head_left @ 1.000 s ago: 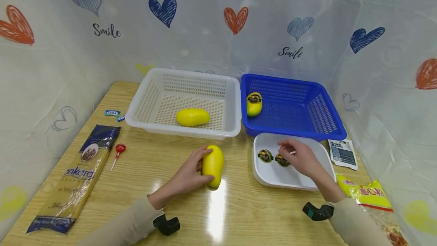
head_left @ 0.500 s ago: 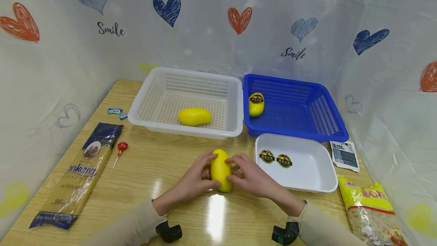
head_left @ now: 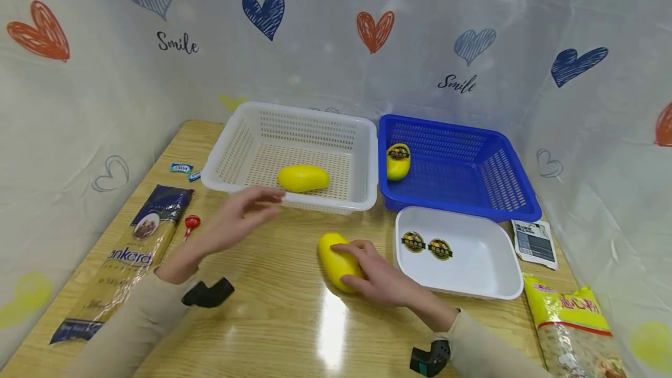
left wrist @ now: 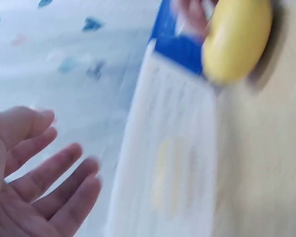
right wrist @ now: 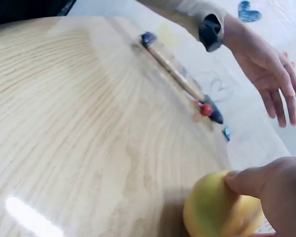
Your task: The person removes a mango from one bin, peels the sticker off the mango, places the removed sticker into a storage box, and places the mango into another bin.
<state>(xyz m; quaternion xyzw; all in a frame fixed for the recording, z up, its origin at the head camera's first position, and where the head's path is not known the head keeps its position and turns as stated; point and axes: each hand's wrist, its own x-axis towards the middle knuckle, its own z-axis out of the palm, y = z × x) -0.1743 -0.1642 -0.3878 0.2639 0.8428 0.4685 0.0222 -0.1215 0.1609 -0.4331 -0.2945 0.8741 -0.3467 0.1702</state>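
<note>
Nearest me, the right hand (head_left: pixel 375 276) lies over the smooth yellow mango-shaped plastic fruit (head_left: pixel 336 260) on the glossy wooden table (head_left: pixel 294 319), fingers and thumb curled onto its right flank. The right wrist view shows the thumb pressed on its skin (right wrist: pixel 222 210). The fruit's long axis runs from the near right up to the far left, so its free far end points towards the baskets while the palm covers the near end. Just beside it to the right sits the shallow white plastic tray (head_left: pixel 472 284) with two round dark stickers (head_left: pixel 426 244).

The left hand (head_left: pixel 238 217) hovers off to the left and farther back, clear of the fruit, fingers straight and spread, gripping nothing; its fingertips are near the front rim of the white perforated plastic basket (head_left: pixel 299 206). The right hand is plainly the nearer to the fruit.

Beyond, that basket holds a second yellow fruit (head_left: pixel 303 178), and the blue perforated plastic basket (head_left: pixel 493 206) beside it holds a stickered one (head_left: pixel 398 161).
</note>
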